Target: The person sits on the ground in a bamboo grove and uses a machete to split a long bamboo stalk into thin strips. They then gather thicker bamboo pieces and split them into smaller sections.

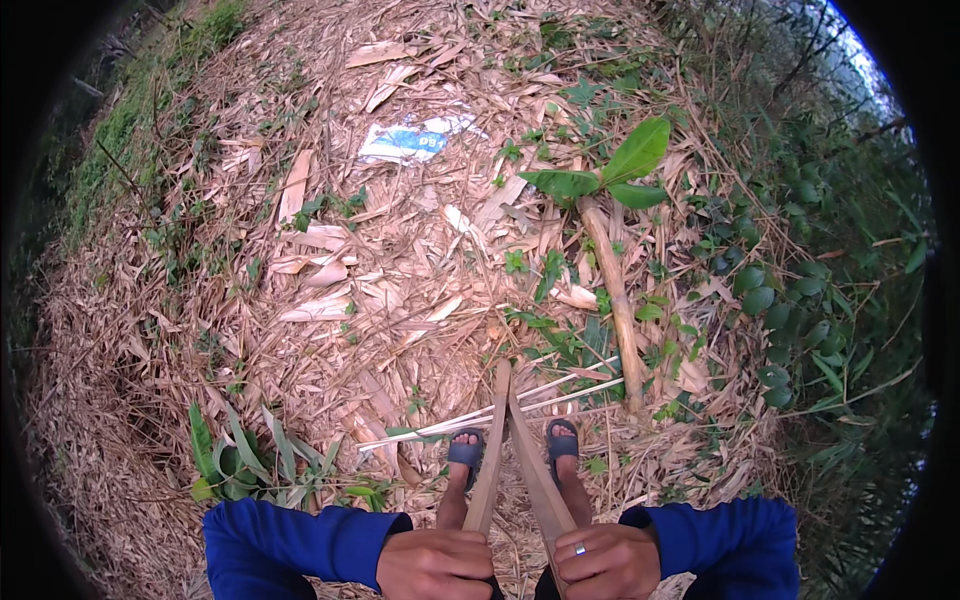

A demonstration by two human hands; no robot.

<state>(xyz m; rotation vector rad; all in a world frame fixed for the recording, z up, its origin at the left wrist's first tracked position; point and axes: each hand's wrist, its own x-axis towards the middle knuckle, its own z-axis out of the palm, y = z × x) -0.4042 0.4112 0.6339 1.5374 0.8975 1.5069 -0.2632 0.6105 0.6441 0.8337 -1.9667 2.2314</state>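
Observation:
My left hand (435, 562) is closed around the near end of a flat brown wooden strip (488, 478). A second wooden strip (536, 476) is gripped by my right hand (607, 562), which has a ring on one finger. The two strips form a narrow V, and their far tips come together ahead of my feet. Whether they are joined there or only touching, I cannot tell. Several thin pale sticks (440, 426) lie on the ground beyond my feet, passing beneath the strips in the picture.
My feet stand in dark sandals (466, 450) on dry husk litter (380, 330). A peeled wooden stick (615, 290) lies right of centre, with broad green leaves (630, 165) at its top. Farther off is a blue-and-white plastic sheet (405, 142). Dense bushes (790, 290) line the right side.

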